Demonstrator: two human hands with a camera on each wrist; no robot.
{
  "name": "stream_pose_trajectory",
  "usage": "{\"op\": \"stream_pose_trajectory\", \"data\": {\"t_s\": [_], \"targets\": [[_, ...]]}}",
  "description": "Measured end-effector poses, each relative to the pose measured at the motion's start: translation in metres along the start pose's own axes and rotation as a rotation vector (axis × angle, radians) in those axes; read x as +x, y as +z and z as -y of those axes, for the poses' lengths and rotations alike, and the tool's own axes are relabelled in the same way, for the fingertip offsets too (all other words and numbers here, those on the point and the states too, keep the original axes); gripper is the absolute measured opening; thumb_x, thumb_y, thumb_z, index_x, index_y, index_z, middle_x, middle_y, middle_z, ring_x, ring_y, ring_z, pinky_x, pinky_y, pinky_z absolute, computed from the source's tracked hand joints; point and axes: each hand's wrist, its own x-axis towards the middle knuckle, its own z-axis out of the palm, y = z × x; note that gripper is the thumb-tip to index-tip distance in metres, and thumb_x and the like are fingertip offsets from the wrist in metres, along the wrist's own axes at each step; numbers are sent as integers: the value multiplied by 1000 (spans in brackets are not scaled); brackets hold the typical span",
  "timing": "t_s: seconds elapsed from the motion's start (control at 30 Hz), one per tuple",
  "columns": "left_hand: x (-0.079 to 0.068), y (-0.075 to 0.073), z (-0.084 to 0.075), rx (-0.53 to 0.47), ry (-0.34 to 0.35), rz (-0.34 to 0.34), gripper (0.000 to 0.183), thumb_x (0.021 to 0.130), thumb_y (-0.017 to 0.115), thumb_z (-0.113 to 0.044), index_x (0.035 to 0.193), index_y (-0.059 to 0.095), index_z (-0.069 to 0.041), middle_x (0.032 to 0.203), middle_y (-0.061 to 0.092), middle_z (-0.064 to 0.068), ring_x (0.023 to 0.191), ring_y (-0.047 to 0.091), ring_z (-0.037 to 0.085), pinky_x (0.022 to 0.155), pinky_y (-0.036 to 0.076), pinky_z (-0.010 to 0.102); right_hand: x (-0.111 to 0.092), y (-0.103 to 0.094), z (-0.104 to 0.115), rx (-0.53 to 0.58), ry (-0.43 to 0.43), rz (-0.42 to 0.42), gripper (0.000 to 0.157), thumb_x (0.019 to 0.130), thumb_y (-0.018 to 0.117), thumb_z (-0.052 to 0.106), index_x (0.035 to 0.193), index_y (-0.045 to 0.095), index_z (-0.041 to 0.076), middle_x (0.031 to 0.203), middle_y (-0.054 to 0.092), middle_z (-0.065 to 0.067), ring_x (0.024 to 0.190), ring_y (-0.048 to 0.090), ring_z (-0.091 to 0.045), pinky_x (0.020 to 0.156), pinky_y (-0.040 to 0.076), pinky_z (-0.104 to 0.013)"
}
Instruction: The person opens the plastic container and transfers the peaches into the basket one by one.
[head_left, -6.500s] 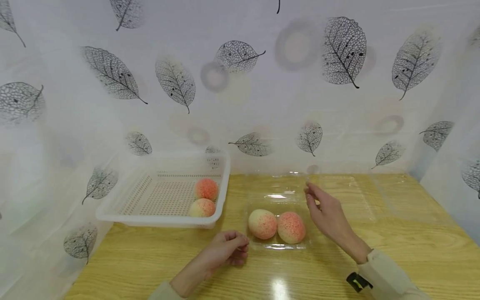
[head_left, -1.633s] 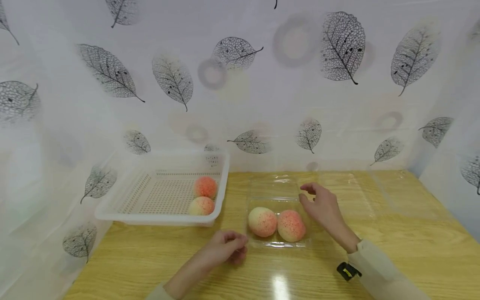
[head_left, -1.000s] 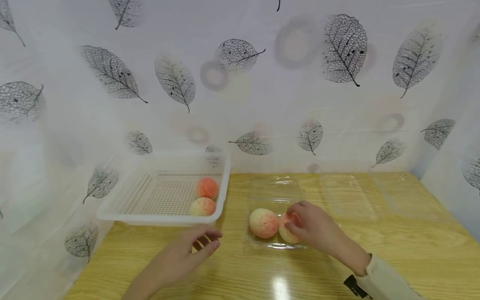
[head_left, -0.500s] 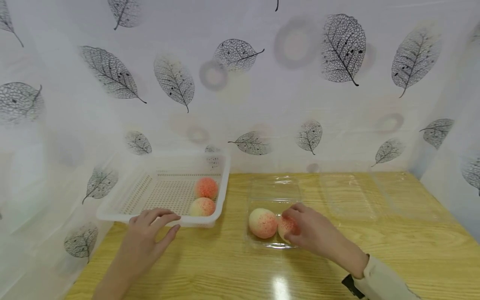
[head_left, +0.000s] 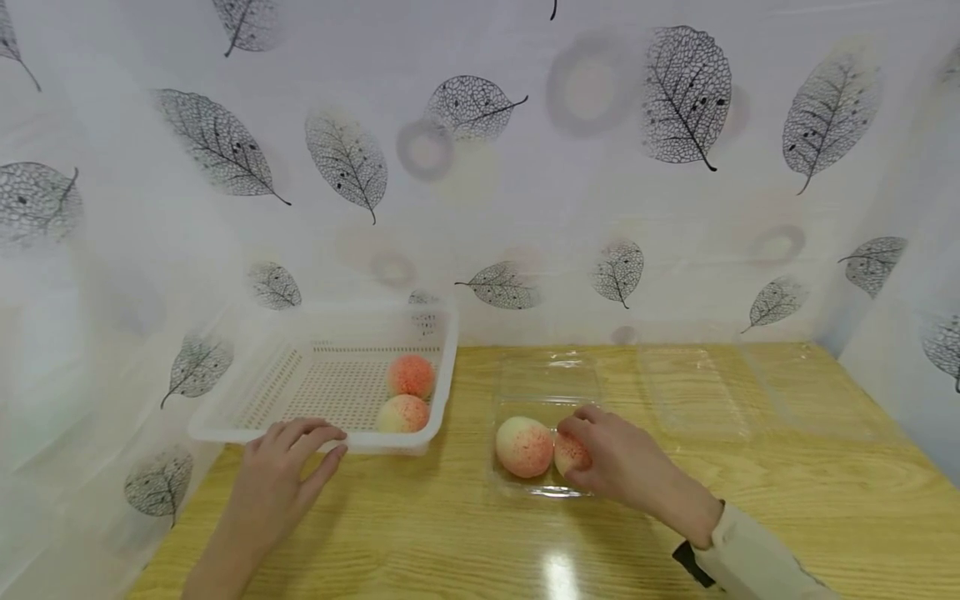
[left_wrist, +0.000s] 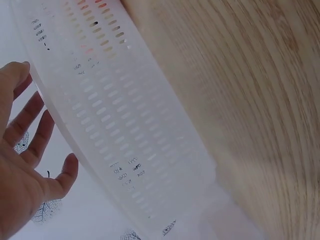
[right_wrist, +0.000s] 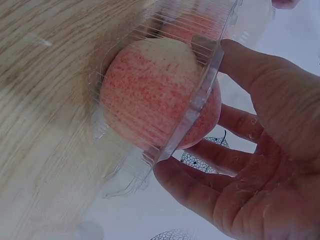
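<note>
My right hand (head_left: 626, 462) reaches into an open clear plastic clamshell box (head_left: 557, 492), its thumb and fingers curled round the right-hand peach (head_left: 568, 456). That peach (right_wrist: 150, 95) still sits inside the ribbed box wall in the right wrist view, with the thumb and fingertips coming over the rim. A second peach (head_left: 523, 447), cream and pink, lies beside it on the left. My left hand (head_left: 273, 475) is at the front rim of a white plastic basket (head_left: 232, 436), fingers loosely spread. In the left wrist view the fingers of the left hand (left_wrist: 35, 145) hold nothing; contact with the rim is unclear.
Two more peaches, one red (head_left: 411, 377) and one paler (head_left: 403, 413), lie at the basket's right end. Flat clear plastic containers (head_left: 693, 392) lie at the table's back right. A leaf-patterned curtain (head_left: 480, 208) hangs behind the wooden table (head_left: 450, 542).
My left hand has left the clear box and moved left to the basket's front rim. My right hand has come down from beside the box's lid onto the right-hand peach.
</note>
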Motion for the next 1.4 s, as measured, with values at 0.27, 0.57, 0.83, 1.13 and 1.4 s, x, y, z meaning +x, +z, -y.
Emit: {"op": "stream_pose_trajectory", "data": {"t_s": [0.27, 0.57, 0.83, 1.13, 1.4], "targets": [[-1, 3, 1, 73, 3, -6, 60, 105, 35, -62, 99, 74, -18, 97, 71, 6, 83, 67, 35, 58, 52, 57, 5, 0, 1, -24, 9, 49, 45, 70, 86, 15, 113, 72, 11, 106, 66, -3, 79, 59, -12, 59, 48, -25], [-3, 3, 0, 77, -41, 13, 49, 104, 45, -59, 102, 74, -20, 102, 71, 6, 89, 67, 36, 64, 51, 59, 10, 1, -2, -34, -15, 87, 46, 70, 88, 14, 113, 72, 10, 107, 66, -6, 83, 64, -17, 62, 53, -31], [-1, 3, -2, 76, -62, 19, 22, 82, 83, -29, 101, 74, -20, 101, 71, 5, 90, 68, 35, 64, 51, 59, 13, 2, -4, -76, -63, 90, 49, 68, 89, 16, 113, 72, 9, 99, 64, -4, 74, 58, -14, 58, 50, -28], [-2, 3, -3, 82, -71, 23, 27, 76, 86, -23, 100, 75, -20, 100, 71, 5, 88, 68, 37, 63, 50, 59, 15, 3, -4, -84, -77, 98, 49, 68, 89, 17, 113, 71, 10, 98, 64, -5, 72, 58, -14, 57, 49, -29], [-3, 3, -3, 89, -67, 16, 25, 81, 83, -26, 103, 74, -20, 103, 70, 6, 91, 67, 37, 67, 50, 60, 16, 5, -6, -95, -91, 85, 50, 68, 88, 18, 114, 71, 10, 98, 65, -4, 73, 59, -14, 57, 49, -29]]}}
